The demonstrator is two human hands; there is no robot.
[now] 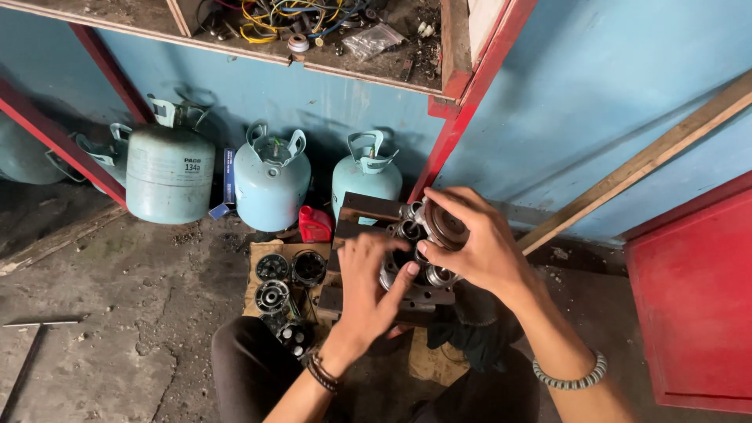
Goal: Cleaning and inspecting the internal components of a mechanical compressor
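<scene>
Reaching in from the lower right, your right hand [478,243] arches over the metal compressor body [415,266], its fingers curled and clamped on a round disc-shaped part [448,225] that sits at the top of the body. Your left hand [372,282] comes up from below with the wrist bent, fingers spread flat and pressing on the body's front face, not closed around anything. The body rests on dark wooden blocks [364,210] on the floor, right under both hands. Just left of it, round metal parts [274,294] lie on a piece of cardboard [254,274]. A small red container [315,225] stands behind them, and farther back three pale blue gas cylinders [270,184] line the blue wall [611,94]
</scene>
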